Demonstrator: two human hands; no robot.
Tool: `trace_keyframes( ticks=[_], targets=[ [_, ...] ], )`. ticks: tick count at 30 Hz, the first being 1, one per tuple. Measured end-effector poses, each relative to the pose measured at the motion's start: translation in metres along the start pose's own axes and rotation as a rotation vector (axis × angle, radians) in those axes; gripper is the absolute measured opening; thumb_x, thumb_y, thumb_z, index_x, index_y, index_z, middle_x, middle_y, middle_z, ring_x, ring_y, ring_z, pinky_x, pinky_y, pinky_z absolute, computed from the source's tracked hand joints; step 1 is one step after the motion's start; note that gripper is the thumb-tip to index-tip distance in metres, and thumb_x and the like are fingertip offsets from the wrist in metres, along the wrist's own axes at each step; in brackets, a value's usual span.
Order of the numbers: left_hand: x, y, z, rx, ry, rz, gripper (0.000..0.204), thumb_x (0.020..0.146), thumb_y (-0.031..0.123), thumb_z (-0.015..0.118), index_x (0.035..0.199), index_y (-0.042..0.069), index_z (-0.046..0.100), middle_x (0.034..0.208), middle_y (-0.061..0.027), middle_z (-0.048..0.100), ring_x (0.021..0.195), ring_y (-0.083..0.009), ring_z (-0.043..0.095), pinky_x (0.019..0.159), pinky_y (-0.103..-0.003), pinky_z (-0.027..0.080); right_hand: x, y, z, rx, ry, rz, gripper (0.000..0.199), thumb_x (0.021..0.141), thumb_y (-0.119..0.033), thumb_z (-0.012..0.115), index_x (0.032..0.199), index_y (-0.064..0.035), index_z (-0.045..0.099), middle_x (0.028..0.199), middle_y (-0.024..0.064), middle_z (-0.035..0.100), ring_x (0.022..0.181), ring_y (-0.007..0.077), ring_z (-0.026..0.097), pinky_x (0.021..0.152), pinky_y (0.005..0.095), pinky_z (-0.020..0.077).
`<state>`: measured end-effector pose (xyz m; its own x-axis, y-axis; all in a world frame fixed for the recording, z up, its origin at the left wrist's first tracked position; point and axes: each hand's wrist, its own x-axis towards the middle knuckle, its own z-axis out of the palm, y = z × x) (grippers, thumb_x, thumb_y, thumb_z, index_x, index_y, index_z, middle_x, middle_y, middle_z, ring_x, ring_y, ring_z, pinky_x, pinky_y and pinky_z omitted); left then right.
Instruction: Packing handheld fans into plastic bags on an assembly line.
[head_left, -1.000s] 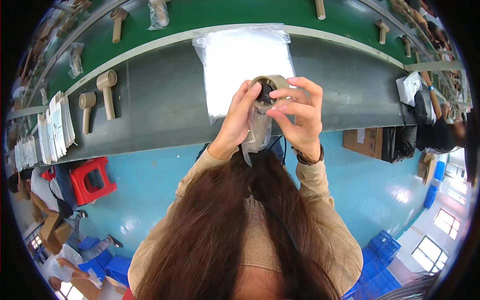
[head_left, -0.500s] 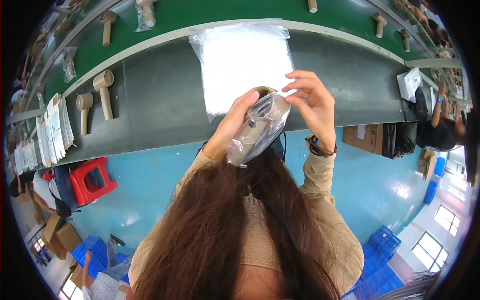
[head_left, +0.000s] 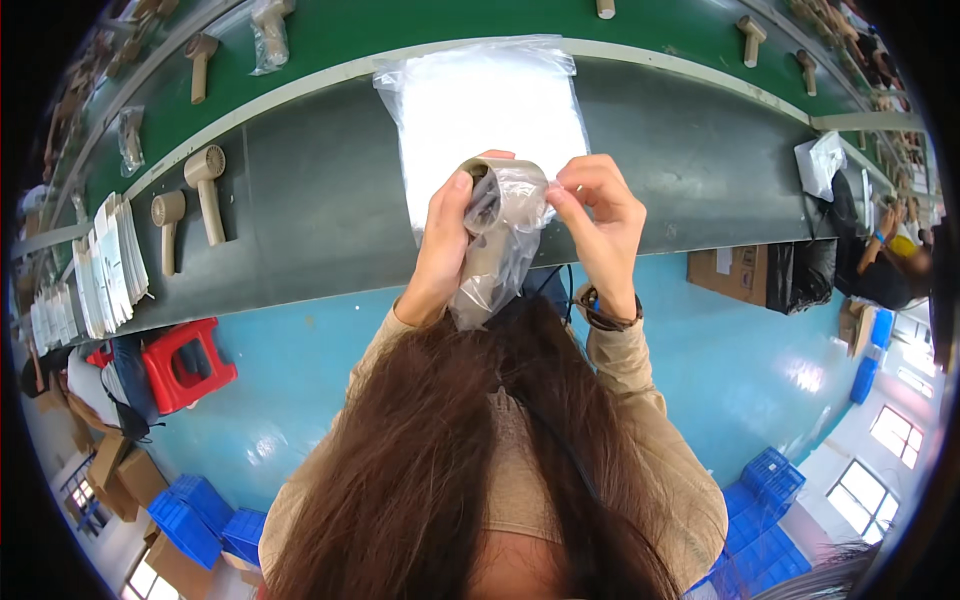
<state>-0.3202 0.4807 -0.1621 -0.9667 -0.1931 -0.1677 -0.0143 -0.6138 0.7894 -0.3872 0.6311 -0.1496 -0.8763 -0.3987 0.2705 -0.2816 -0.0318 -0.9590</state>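
Observation:
A beige handheld fan (head_left: 520, 196), partly inside a clear plastic bag (head_left: 487, 272), is between my hands in front of the bench edge. My left hand (head_left: 440, 245) is closed around the fan's round head, whose dark open side faces left. With thumb and index finger together, my right hand (head_left: 606, 220) pinches the bag's film at the right side of the head. The fan's handle points down toward me under the loose film. Just beyond my hands, a stack of clear bags (head_left: 480, 100) looks bright white on the dark bench.
Two bare handheld fans (head_left: 207, 190) lie on the bench (head_left: 320, 190) at left, beside stacked papers (head_left: 115, 262). Farther off, a green conveyor belt (head_left: 450, 18) carries spaced-out fans, some bagged. A red stool (head_left: 188, 365) stands at lower left, a cardboard box (head_left: 728, 277) under the bench at right.
The fan has turned in my left hand, its round head now sideways. My right hand has moved left and down, closing on the film. Fans on the belt have shifted left.

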Motion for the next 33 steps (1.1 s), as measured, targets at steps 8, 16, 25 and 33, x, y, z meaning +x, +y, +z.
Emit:
trace_keyframes(
  ticks=[8, 16, 25, 33],
  targets=[
    [-0.005, 0.003, 0.002, 0.060, -0.031, -0.146, 0.047, 0.102, 0.032, 0.022, 0.123, 0.000, 0.050, 0.109, -0.0111, 0.061, 0.097, -0.0155, 0.059, 0.088, -0.029, 0.046, -0.016, -0.013, -0.012, 0.425, -0.078, 0.289, 0.008, 0.095, -0.009, 0.051, 0.093, -0.0013, 0.050, 0.089, 0.0043, 0.056, 0.059, 0.0037, 0.037, 0.053, 0.0174, 0.0308],
    [-0.009, 0.002, 0.010, -0.019, -0.079, -0.199, 0.050, 0.103, 0.033, 0.021, 0.122, 0.000, 0.052, 0.108, -0.0102, 0.062, 0.098, -0.0154, 0.059, 0.089, -0.029, 0.046, -0.029, -0.025, -0.024, 0.200, -0.164, 0.270, 0.007, 0.096, -0.008, 0.046, 0.091, -0.0031, 0.046, 0.082, 0.0044, 0.055, 0.060, 0.0060, 0.038, 0.054, 0.0188, 0.0328],
    [-0.027, -0.002, 0.008, -0.166, -0.251, -0.291, 0.051, 0.102, 0.037, 0.024, 0.122, 0.000, 0.051, 0.118, -0.0105, 0.057, 0.105, -0.0175, 0.057, 0.093, -0.032, 0.044, -0.017, 0.002, -0.035, 0.531, -0.297, 0.212, 0.029, 0.084, -0.010, 0.065, 0.092, -0.0099, 0.037, 0.083, 0.0052, 0.050, 0.073, 0.0090, 0.044, 0.066, 0.0222, 0.0376],
    [-0.029, -0.005, 0.013, -0.066, -0.176, -0.108, 0.050, 0.102, 0.039, 0.032, 0.129, -0.001, 0.045, 0.127, -0.0100, 0.050, 0.115, -0.0172, 0.048, 0.098, -0.032, 0.039, 0.017, 0.002, -0.005, 0.523, -0.143, 0.183, 0.020, 0.087, -0.002, 0.058, 0.091, -0.0098, 0.039, 0.085, 0.0032, 0.047, 0.080, 0.0091, 0.044, 0.074, 0.0211, 0.0360]
  ],
)
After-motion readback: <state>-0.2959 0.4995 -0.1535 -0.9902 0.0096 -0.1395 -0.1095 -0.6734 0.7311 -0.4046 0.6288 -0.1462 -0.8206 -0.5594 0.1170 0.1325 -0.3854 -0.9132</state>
